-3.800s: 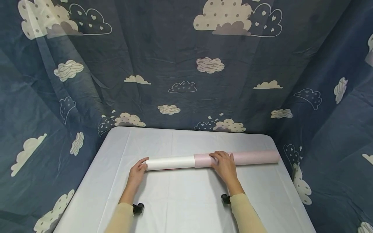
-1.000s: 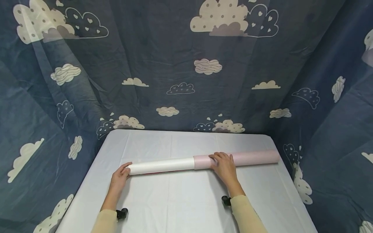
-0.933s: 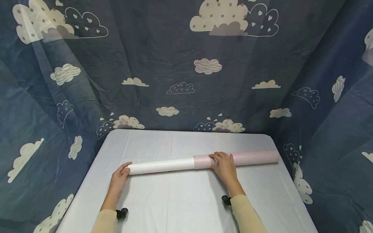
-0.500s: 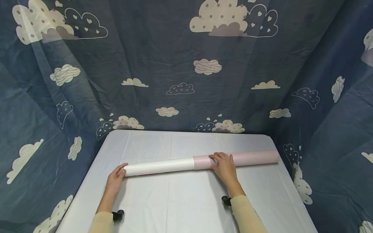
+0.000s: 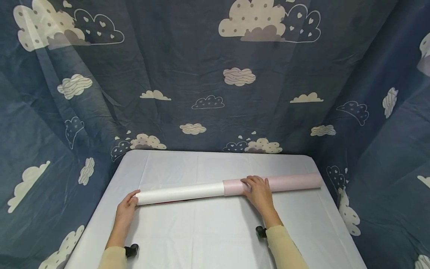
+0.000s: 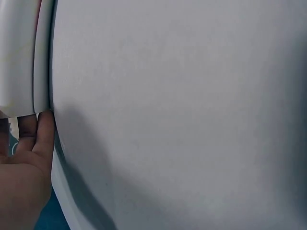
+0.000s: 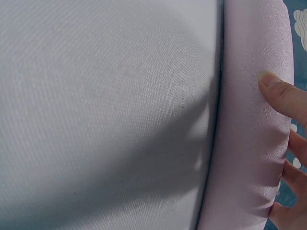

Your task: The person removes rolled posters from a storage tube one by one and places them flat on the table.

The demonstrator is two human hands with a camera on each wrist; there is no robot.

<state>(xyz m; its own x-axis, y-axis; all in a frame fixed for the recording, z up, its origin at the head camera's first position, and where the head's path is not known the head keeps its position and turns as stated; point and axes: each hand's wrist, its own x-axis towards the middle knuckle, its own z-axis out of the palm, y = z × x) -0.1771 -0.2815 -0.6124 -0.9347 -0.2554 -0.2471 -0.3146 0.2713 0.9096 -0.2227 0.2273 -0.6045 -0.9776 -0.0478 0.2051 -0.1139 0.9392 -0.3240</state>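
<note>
A long white paper roll [image 5: 179,193] sticks out of the left end of a pink tube [image 5: 295,182] on the table. My left hand [image 5: 125,212] holds the roll's left end; in the left wrist view, its fingers [image 6: 44,132] reach under the layered edge of the white roll [image 6: 17,57]. A thin red line runs along the lower side. Around the pink tube, near its left part, curls my right hand [image 5: 261,195]. The right wrist view has its thumb [image 7: 278,91] on the wrinkled pink surface [image 7: 247,143]. The roll's portion inside the tube is hidden.
Under everything lies a white table [image 5: 201,239] with rounded far corners. Dark blue cloth [image 5: 188,82] with cloud prints hangs behind it and along both sides. Black wrist cameras sit at the left wrist [image 5: 131,250] and the right wrist [image 5: 261,231].
The left hand has moved left and slightly nearer, drawing more of the white roll out of the pink tube. The right hand and pink tube have stayed in place.
</note>
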